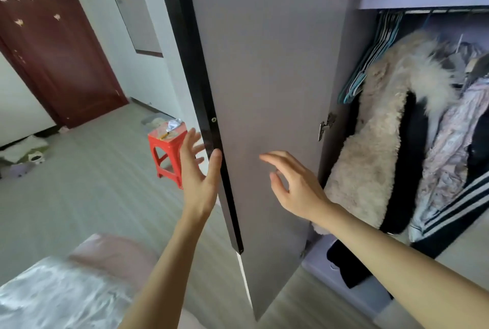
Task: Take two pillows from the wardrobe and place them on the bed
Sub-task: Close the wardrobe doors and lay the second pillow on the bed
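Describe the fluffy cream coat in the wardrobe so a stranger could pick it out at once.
Start at the open wardrobe door and look just past its hinge into the hanging section. The fluffy cream coat is the first garment on the rail, below a bunch of empty hangers. Its neighbours are dark or patterned fabric; it alone is pale, woolly fleece with a long-haired fur collar.
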